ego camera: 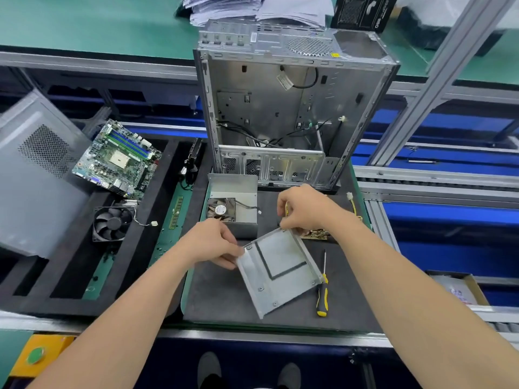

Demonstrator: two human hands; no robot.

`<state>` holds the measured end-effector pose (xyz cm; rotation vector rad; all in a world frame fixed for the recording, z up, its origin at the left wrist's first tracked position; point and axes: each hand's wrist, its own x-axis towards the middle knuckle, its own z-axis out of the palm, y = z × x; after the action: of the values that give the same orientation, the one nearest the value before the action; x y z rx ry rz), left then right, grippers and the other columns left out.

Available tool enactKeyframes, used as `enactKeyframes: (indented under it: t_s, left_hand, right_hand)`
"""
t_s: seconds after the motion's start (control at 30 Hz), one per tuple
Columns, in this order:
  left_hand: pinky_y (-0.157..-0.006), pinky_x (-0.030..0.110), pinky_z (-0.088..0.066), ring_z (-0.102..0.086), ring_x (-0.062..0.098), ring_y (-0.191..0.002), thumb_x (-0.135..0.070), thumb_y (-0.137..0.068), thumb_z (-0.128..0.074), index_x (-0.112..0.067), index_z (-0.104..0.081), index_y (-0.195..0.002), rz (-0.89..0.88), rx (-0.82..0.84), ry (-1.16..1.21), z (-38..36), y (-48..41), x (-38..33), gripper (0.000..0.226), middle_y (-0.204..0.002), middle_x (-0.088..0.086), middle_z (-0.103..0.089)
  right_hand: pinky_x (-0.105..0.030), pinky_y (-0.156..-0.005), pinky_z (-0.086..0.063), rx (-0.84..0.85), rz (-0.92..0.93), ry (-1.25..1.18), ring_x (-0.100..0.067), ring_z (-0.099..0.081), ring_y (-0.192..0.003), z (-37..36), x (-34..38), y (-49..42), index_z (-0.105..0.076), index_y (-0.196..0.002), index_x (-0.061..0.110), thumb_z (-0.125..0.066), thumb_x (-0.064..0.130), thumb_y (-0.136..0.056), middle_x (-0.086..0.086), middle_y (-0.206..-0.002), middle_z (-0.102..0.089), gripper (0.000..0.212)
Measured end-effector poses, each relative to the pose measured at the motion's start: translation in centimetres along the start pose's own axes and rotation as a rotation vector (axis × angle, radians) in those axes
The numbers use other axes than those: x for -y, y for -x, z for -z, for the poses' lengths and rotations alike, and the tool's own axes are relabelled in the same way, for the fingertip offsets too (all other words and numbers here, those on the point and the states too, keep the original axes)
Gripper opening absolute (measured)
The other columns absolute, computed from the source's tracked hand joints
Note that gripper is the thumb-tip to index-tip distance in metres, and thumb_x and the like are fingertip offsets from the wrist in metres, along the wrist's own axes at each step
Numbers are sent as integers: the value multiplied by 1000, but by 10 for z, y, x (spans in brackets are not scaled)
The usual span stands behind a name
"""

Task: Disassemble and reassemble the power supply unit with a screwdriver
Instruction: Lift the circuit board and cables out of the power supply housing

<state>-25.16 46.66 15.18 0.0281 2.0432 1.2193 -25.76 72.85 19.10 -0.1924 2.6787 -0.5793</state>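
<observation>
- Head view: the plate [280, 273] is held tilted over the desk [219, 299]; I can't tell if its near corner touches.
- Left hand [213, 245] pinches the left corner and right hand [303, 209] the far corner, fingers [229, 262] narrow on the metal edge.
- Housing [238, 189] with fan [221, 209] sits just behind. A board [316, 235] shows under the right hand.
- Judgement: grip edges only, mind the sharp folds, and square the screw holes to the housing before seating.
- Screwdriver [322, 293] lies just right of the plate, untouched.

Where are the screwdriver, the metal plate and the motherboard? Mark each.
screwdriver [322, 299], head view, on its yellow-black handle.
metal plate [283, 289], head view, on its flat middle.
motherboard [119, 160], head view, on its CPU socket.
</observation>
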Motion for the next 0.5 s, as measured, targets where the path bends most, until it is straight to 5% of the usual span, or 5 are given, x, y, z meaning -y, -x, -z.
enactKeyframes:
  t_s: [0.1, 0.2, 0.37, 0.5]
  left_hand:
    - [-76, 29, -64, -78, 33, -89, -19, -80, -90, 1, -75, -89, 46, 243, 44, 7, 4, 1, 27, -92, 25, -77]
    - [-80, 31, -64, -77, 37, -95, -23, -79, -92, 3, -67, -97, 65, 382, 15, 10, 6, 7, 40, -96, 29, -76]
    - [-74, 30, -64, -78, 35, -87, -26, -83, -89, 0, -67, -93, 40, 437, -71, 4, 7, 14, 35, -92, 28, -76]
    - [-66, 32, -64, -78, 32, -77, -45, -93, -75, -7, -65, -82, 12, 386, -167, -3, 5, 17, 41, -84, 21, -77]
  right_hand:
    - [-29, -60, -50, -79, 45, 125, -6, -59, -68, -8, 6, -4, -59, -85, 28, -75, 21, -78, 12, -66, -63, 19]
    - [-36, -73, -56, -120, 65, 111, -18, -63, -82, -17, 7, -7, -60, -86, 29, -76, 26, -81, 11, -73, -64, 17]
    - [-35, -77, -59, -72, 62, 108, -10, -66, -80, -23, 9, -8, -63, -83, 31, -83, 50, -78, 14, -75, -68, 29]
    - [-39, -79, -59, 119, 2, 256, -20, -65, -91, -21, 8, -5, -57, -95, 28, -86, 33, -77, 9, -88, -65, 34]
